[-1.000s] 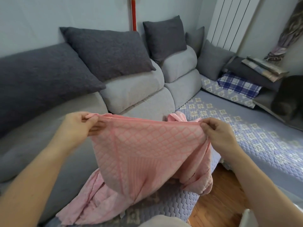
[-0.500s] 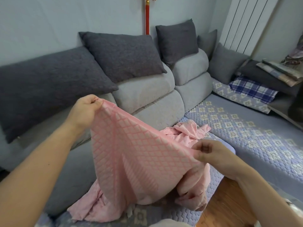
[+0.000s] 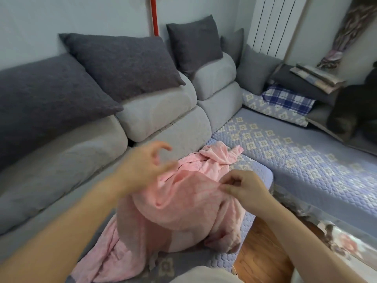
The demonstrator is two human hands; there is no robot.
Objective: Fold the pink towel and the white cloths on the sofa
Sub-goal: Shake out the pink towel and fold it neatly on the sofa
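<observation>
The pink towel (image 3: 179, 203) lies slack in a rumpled heap on the blue quilted seat cover (image 3: 259, 172) of the grey sofa (image 3: 163, 113). My right hand (image 3: 244, 190) pinches an edge of the towel at the heap's right side. My left hand (image 3: 146, 164) is blurred, just above the towel's left part, with its fingers spread and loosely curled and nothing in them. No white cloths are in view.
Dark grey cushions (image 3: 122, 64) lean along the sofa back. A blue plaid cloth (image 3: 287, 99) and folded fabrics (image 3: 318, 76) lie at the far right corner. Wooden floor (image 3: 263, 254) shows below the seat edge. A red pole (image 3: 154, 15) stands against the wall.
My left hand has let go of the towel's corner and dropped lower. The towel, stretched between both hands before, has fallen into a heap. My right hand still holds its edge.
</observation>
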